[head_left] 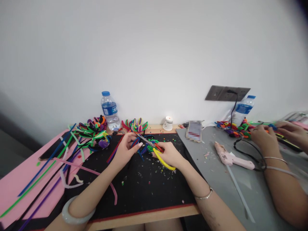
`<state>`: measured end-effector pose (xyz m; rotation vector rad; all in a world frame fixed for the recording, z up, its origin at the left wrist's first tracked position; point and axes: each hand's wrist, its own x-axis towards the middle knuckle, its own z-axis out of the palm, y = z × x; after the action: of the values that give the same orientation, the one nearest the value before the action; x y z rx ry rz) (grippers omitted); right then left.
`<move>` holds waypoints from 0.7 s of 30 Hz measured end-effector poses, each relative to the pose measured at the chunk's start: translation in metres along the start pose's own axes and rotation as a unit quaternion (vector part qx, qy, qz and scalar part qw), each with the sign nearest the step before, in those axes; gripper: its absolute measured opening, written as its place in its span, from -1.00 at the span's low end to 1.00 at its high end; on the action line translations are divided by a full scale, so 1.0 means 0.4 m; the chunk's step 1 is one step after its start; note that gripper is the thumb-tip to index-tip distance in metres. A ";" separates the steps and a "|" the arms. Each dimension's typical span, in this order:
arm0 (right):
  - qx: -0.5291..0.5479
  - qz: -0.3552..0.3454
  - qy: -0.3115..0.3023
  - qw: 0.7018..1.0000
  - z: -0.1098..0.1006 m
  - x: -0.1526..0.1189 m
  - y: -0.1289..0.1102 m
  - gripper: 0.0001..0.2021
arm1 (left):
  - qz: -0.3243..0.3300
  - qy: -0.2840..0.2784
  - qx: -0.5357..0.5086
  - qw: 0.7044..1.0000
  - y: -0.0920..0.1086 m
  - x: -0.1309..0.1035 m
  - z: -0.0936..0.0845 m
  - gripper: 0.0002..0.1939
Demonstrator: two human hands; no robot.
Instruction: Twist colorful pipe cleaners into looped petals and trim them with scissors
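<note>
Over the black mat (134, 192), my right hand (172, 152) is closed round a pair of scissors (146, 140) with red and yellow on the handles. The metal blades point up and left toward my left hand (125, 149). That hand pinches a dark blue pipe cleaner (135, 142) between thumb and fingers, close to the blades; whether they touch it is unclear. Blue and green bent pipe cleaners (151, 141) lie behind the scissors, partly hidden. A multicoloured pipe-cleaner cluster (136, 124) sits just beyond my hands.
Loose pipe cleaners (45, 173) and a looped pile (93, 131) lie left, near a water bottle (110, 112). A paper cup (167, 123) stands by the wall. Right are a pink glue gun (231, 159) with a glue stick and another person's hands (267, 136). Scraps litter the mat.
</note>
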<state>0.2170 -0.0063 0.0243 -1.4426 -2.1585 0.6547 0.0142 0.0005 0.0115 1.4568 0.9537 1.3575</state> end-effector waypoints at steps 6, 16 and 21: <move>0.035 0.015 -0.014 0.999 0.012 -0.003 -0.010 -0.67 | 0.157 0.083 0.319 0.931 0.005 -0.004 -0.014 -0.77; 0.043 0.017 -0.005 0.999 0.014 -0.008 -0.017 -0.63 | 0.246 0.061 0.414 0.874 -0.013 0.007 -0.032 -0.82; 0.016 0.023 0.007 1.000 0.022 -0.006 -0.017 -0.62 | 0.221 0.080 0.441 0.866 -0.014 0.005 -0.028 -0.81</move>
<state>0.2077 -0.0120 0.0212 -1.4791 -2.1002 0.6896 0.0035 0.0051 0.0067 2.3913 1.5368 1.4401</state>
